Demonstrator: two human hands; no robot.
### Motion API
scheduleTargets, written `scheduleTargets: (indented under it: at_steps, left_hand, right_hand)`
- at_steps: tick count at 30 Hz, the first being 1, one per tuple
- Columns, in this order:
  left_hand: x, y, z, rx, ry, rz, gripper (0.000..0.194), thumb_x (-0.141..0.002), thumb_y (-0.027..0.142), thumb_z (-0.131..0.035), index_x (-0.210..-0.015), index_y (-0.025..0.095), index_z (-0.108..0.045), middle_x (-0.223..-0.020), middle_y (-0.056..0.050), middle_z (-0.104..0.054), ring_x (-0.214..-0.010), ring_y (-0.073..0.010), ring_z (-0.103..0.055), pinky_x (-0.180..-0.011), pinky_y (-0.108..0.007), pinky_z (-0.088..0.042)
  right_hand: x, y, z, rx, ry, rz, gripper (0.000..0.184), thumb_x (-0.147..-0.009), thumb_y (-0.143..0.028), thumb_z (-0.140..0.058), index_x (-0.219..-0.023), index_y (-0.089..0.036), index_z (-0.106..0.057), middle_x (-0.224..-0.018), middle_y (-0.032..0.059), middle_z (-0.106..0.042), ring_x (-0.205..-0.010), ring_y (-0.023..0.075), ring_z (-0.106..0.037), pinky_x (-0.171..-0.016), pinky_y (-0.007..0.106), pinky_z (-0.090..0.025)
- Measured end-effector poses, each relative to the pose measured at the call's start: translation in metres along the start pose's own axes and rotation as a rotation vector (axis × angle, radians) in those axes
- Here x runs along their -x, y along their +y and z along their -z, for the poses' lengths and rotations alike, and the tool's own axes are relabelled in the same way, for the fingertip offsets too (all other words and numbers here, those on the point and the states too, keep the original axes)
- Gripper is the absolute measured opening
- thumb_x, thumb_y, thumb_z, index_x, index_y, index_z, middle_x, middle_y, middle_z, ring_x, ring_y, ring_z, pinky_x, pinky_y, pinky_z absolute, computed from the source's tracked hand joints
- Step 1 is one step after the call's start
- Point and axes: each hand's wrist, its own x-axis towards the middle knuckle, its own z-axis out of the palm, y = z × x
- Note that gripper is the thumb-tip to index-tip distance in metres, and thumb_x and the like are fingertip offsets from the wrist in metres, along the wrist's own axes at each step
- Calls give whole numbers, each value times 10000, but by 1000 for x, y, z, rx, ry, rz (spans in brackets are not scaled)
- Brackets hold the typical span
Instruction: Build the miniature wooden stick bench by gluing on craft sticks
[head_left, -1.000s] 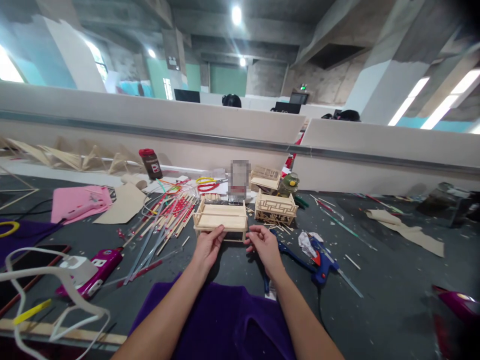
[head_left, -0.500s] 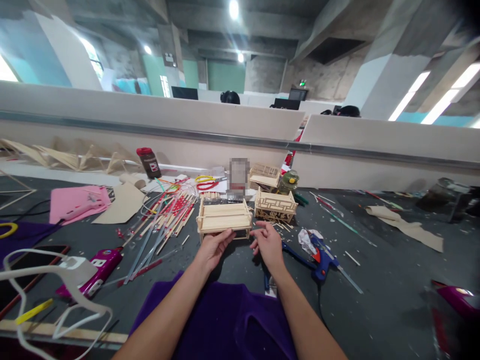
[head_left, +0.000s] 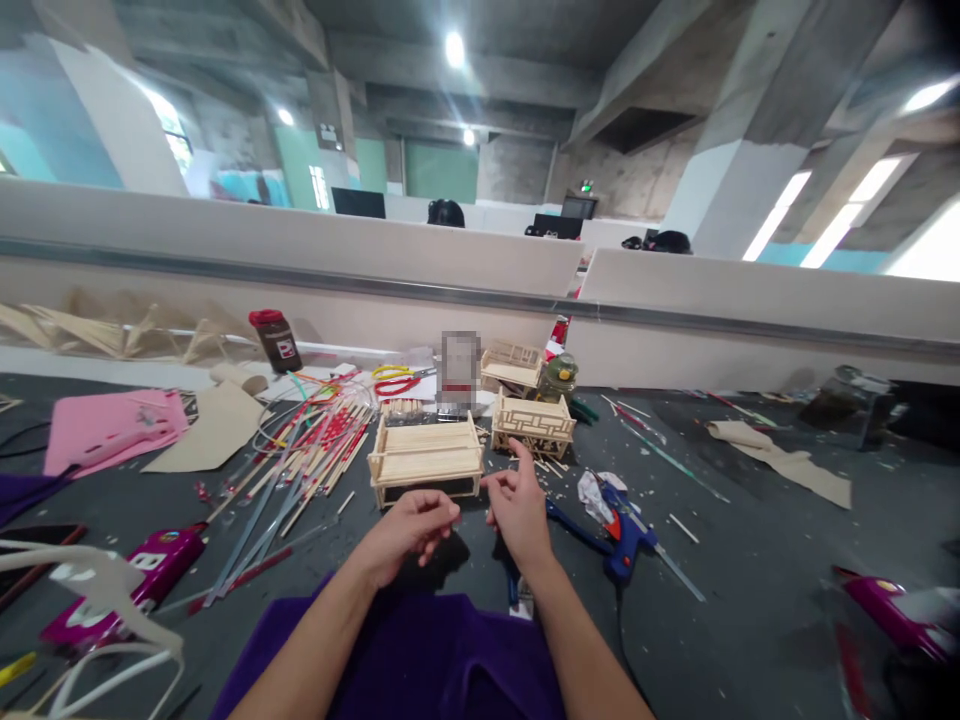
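A small bed-like model of thin wooden sticks (head_left: 427,455) stands upright on the dark table. Just in front of its near edge is my left hand (head_left: 405,535), fingers loosely curled and partly apart, with nothing visible in them. My right hand (head_left: 521,510) is at the model's near right corner, index finger stretched forward and the others bent. I cannot tell whether it touches the corner. Behind that fingertip stands a second stick model with a lattice side (head_left: 534,425). A third stick model (head_left: 514,365) is farther back.
Loose sticks and glue sticks (head_left: 322,450) lie to the left, near red-handled scissors (head_left: 397,385). At the right are a blue glue gun (head_left: 626,540) and a green jar (head_left: 560,378). A purple cloth (head_left: 405,660) covers the front edge. A red-lidded bottle (head_left: 275,342) stands at the back.
My left hand has let go of the model's front edge and drawn back toward me. The right hand stays near the corner. The camera view has shifted slightly.
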Motion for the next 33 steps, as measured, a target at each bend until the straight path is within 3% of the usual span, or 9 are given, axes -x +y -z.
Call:
scheduleTargets:
  at_steps: [5, 9, 16, 18, 20, 22, 23, 29, 33]
  left_hand:
    - [3, 8, -37, -383, 278, -485, 190, -768, 339, -729, -903, 205, -734, -575, 33, -548, -520, -110, -465, -523, -217, -360]
    - [5, 23, -64, -570, 181, -591, 104, -755, 247, -719, -660, 206, -713, -635, -12, -602, -640, -158, -539, -634, -255, -398]
    - [41, 38, -47, 283, 339, -505, 294, -736, 413, -770, -736, 185, -584, -545, 56, -471, -449, -70, -403, -406, -177, -287]
    - [47, 40, -34, 496, 379, -494, 338, -684, 346, -819, -714, 176, -529, -598, 64, -477, -471, -56, -438, -400, -154, -314]
    - [50, 42, -24, 606, 413, -507, 342, -688, 290, -809, -684, 169, -489, -608, 68, -458, -485, -53, -454, -415, -152, -359]
    - [53, 43, -20, 641, 435, -530, 321, -722, 270, -763, -665, 172, -463, -588, 69, -431, -473, -60, -447, -414, -165, -370]
    - [55, 43, -19, 633, 438, -535, 309, -746, 272, -734, -660, 176, -454, -574, 71, -413, -458, -64, -431, -404, -173, -359]
    - [101, 21, -26, 270, 506, -511, 347, -892, 335, -563, -623, 188, -401, -547, 70, -354, -399, -68, -340, -410, -207, -301]
    - [164, -28, -13, -368, 583, -414, 405, -947, 413, -462, -605, 198, -433, -553, 37, -437, -502, -105, -438, -504, -212, -372]
  right_hand:
    - [7, -9, 0, 62, -70, 85, 756, -789, -195, -555, -1504, -246, -313, -781, -21, -681, -458, 121, -559, -417, 218, -469]
    - [13, -18, 5, 116, -102, 180, 821, -733, -110, -561, -1508, -243, -325, -737, -34, -671, -603, 157, -611, -606, 257, -509]
    - [51, -38, 70, 128, -226, 9, 388, -820, -345, -655, -1192, -233, -668, -912, 52, -739, -653, 195, -657, -619, 306, -519]
    - [69, -53, 101, 233, -63, 22, 295, -853, -449, -625, -998, -217, -734, -930, 83, -747, -765, 242, -683, -681, 336, -520]
    - [86, -71, 126, 499, 285, 133, 326, -877, -501, -587, -909, -213, -737, -952, 103, -743, -818, 261, -667, -763, 370, -496]
    - [101, -89, 138, 712, 575, 299, 363, -899, -511, -554, -847, -185, -705, -1001, 126, -720, -898, 274, -644, -857, 402, -469]
    - [107, -96, 138, 749, 599, 361, 352, -918, -489, -541, -820, -182, -682, -975, 118, -713, -907, 263, -642, -875, 399, -467]
    - [150, -81, 94, 765, 0, 482, 280, -961, -363, -525, -1177, -205, -605, -1271, 129, -611, -1132, 254, -603, -939, 395, -491]
    - [177, -49, 69, 863, -223, 480, 688, -853, -588, -620, -1409, -212, -466, -1333, 157, -579, -1184, 324, -575, -942, 446, -504]
